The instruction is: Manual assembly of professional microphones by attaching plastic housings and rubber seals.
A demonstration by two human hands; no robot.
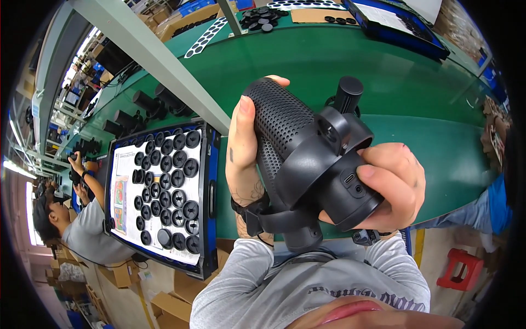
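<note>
A: Largest item?
B: Green bench [438, 162], one, spreading beyond the left hand [244, 137] and the right hand [397, 178]. Next, pale metal post [159, 60], one, slanting down just beyond the left hand. Next, black-and-blue tray [213, 159], one, left of the left hand.

A: Principal article?
B: Black microphone [285, 115], one: perforated barrel, curved bracket [304, 170]. Held between the hands, barrel in the left, base [346, 204] in the right.

A: Hands, condition?
B: Left: part closed about the barrel, thumb on its left side, fingertips showing past the far end. Right: curled round the base, thumb beside the port; some fingers hidden.

A: Small stock?
B: Round black discs [178, 159], many, in the tray beside the left hand. Smallest: oblong port [349, 179] and round socket [359, 189], one each, by the right thumb.

A: Step, and requirement?
B: Judged: two-handed handling, ports uppermost. Any further turn would call for support at both ends; the bracket might swing.
</note>
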